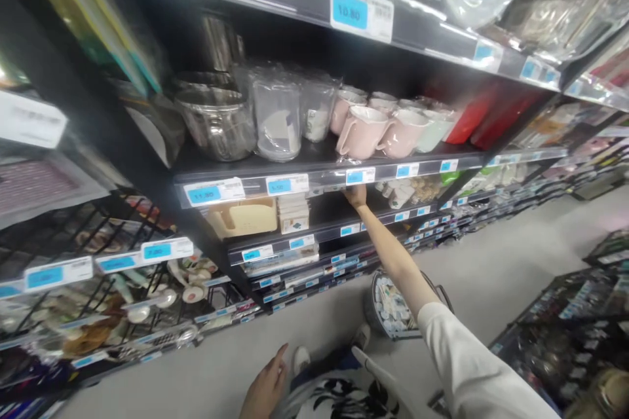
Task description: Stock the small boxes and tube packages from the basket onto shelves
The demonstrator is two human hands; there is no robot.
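Observation:
My right hand (358, 196) reaches into the shelf bay under a row of mugs. The shelf edge and its price tags hide most of its fingers, so whether it holds anything does not show. Left of that hand stand a stack of small packaged items (293, 213) and a cream plastic holder (243, 217). Some white wrapped goods (397, 192) lie to its right. Low in front of my body hangs my left hand (268, 387), apart from everything, with the index finger stretched out and nothing visible in it.
Above are pink mugs (364, 134), a clear plastic cup (278, 119) and a steel pot (216, 119). A grey basket (382, 311) filled with packaged goods stands on the floor below my right arm. Racks with utensils (167, 291) are at left; another display (565, 321) is at right.

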